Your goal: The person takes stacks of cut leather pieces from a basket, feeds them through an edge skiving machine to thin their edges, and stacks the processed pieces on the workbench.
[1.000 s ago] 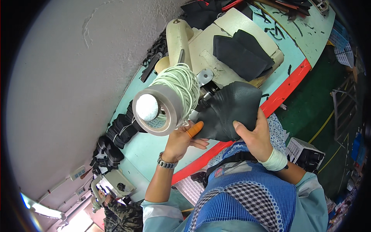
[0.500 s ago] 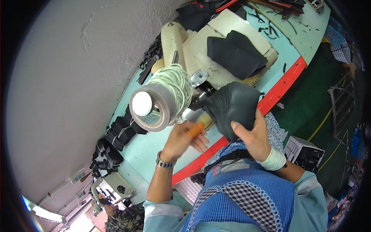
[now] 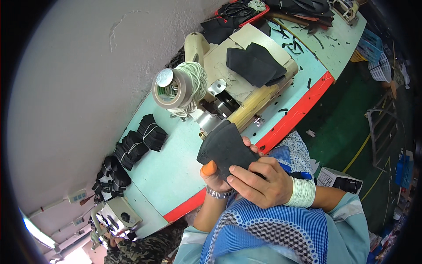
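Observation:
Both of my hands hold a stack of thin black sheet pieces, perhaps leather, in front of the machine. My left hand, with an orange cover on its thumb and a metal watch at the wrist, grips the stack from the left and below. Some fingertips show behind its right edge. My right hand, with white cord wound round the wrist, presses its fingers on the stack's lower right part. Beyond it stands a cream-coloured machine with a metal guard and dark roller. More black pieces lie on its top.
A grey roll with pale cord stands by the machine. Black bundles tied with cord lie on the pale-green table, which has a red front edge. Dark scraps lie at the far right. A person in camouflage clothing works at lower left.
The black stack has come away from the machine toward me and now lies in both hands. My left hand, free before, has closed on it. The view has shifted slightly.

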`<move>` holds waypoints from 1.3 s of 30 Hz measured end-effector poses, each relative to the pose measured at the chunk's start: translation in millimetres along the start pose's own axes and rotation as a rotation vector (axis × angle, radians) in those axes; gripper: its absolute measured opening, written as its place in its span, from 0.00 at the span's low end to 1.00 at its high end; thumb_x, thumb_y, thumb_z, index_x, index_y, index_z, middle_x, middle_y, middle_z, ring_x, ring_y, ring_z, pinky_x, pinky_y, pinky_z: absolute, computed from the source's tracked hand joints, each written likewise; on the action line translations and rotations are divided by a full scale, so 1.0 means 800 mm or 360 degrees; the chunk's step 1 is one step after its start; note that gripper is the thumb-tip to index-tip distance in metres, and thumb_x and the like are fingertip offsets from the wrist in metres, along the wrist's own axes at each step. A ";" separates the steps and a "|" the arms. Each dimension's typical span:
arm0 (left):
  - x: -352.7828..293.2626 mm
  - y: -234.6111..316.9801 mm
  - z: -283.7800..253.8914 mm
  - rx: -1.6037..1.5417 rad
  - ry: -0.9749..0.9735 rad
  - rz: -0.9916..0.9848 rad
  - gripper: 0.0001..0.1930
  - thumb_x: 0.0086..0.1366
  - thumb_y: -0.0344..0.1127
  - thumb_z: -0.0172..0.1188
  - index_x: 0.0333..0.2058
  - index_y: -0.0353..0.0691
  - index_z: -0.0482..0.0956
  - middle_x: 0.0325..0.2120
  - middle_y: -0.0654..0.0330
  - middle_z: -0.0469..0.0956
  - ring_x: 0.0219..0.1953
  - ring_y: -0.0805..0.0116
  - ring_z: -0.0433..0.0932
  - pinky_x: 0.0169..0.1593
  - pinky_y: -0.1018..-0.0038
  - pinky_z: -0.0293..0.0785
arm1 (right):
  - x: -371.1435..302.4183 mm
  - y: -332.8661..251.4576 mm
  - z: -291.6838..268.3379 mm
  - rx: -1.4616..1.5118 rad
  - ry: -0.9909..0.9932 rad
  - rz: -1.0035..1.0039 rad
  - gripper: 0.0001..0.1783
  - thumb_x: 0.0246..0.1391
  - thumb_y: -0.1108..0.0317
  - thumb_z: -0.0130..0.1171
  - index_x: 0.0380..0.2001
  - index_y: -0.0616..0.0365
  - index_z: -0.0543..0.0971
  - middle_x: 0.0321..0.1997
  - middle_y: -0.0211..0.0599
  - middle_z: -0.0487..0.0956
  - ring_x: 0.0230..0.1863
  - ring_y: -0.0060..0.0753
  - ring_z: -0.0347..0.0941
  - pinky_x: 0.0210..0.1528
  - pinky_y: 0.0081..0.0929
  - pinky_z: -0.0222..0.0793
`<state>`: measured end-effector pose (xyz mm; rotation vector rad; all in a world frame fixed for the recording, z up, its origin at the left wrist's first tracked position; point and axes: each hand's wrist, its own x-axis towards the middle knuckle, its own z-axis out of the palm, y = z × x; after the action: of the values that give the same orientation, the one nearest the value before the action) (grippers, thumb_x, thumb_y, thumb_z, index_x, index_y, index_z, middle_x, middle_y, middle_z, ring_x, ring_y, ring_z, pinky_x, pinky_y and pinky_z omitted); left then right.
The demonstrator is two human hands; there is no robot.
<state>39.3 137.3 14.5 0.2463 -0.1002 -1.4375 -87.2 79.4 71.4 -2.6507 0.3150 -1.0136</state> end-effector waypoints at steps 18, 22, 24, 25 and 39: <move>0.033 -0.044 0.041 0.0400 0.0403 -0.0219 0.34 0.58 0.45 0.60 0.58 0.38 0.57 0.53 0.55 0.65 0.55 0.64 0.67 0.57 0.66 0.66 | 0.031 0.110 -0.062 0.1620 -0.0296 0.1329 0.25 0.52 0.67 0.59 0.51 0.66 0.66 0.45 0.47 0.74 0.47 0.32 0.72 0.50 0.27 0.67; 0.102 -0.059 0.059 0.1250 0.0948 0.0361 0.24 0.66 0.34 0.48 0.58 0.32 0.55 0.54 0.58 0.60 0.55 0.68 0.64 0.59 0.69 0.60 | 0.085 0.193 -0.067 0.1728 -0.0106 0.1322 0.19 0.53 0.68 0.56 0.46 0.68 0.71 0.39 0.43 0.78 0.40 0.27 0.74 0.43 0.26 0.70; 0.140 -0.049 0.053 0.1091 0.1070 0.0490 0.20 0.67 0.36 0.47 0.54 0.32 0.62 0.48 0.59 0.66 0.52 0.71 0.66 0.54 0.72 0.65 | 0.109 0.236 -0.037 0.1281 -0.0176 0.1265 0.18 0.53 0.64 0.55 0.41 0.70 0.74 0.33 0.43 0.79 0.36 0.28 0.76 0.39 0.27 0.71; 0.166 -0.041 0.052 0.0956 0.1097 0.0610 0.19 0.67 0.36 0.47 0.53 0.31 0.64 0.46 0.58 0.69 0.50 0.71 0.68 0.50 0.73 0.68 | 0.110 0.253 -0.008 0.0978 -0.0193 0.1212 0.20 0.53 0.61 0.56 0.39 0.71 0.75 0.29 0.46 0.79 0.34 0.33 0.77 0.37 0.28 0.72; 0.315 -0.056 0.100 0.1597 0.1213 -0.0281 0.18 0.62 0.38 0.54 0.43 0.26 0.72 0.32 0.53 0.77 0.33 0.70 0.78 0.32 0.77 0.75 | 0.035 0.332 -0.012 0.1013 -0.0031 0.1584 0.39 0.49 0.53 0.58 0.50 0.79 0.61 0.46 0.66 0.69 0.53 0.54 0.65 0.57 0.38 0.58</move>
<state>12.2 -125.0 61.5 1.6307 -0.1693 -1.2718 -100.1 -179.6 5.2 -1.5847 0.9781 -0.5875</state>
